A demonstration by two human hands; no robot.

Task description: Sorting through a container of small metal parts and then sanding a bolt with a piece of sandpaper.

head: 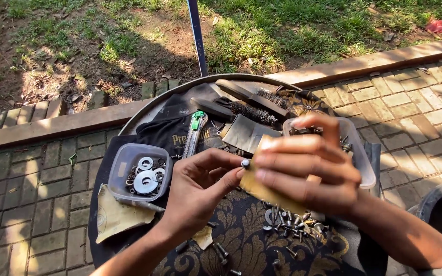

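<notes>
Outdoors, hard sun with tree shadow dappling everything. Grey-brown brick paving (pixel 26 204) fills the lower left and right of the frame; a raised brick curb (pixel 364 62) runs diagonally across the middle, with patchy grass and bare dirt (pixel 103 41) along the top. A thin dark metal post (pixel 197 36) stands upright at top centre, in the dirt.

You see a plastic tub of washers (pixel 140 176), a wire brush (pixel 254 113) and a green-topped utility knife (pixel 194 132).
</notes>
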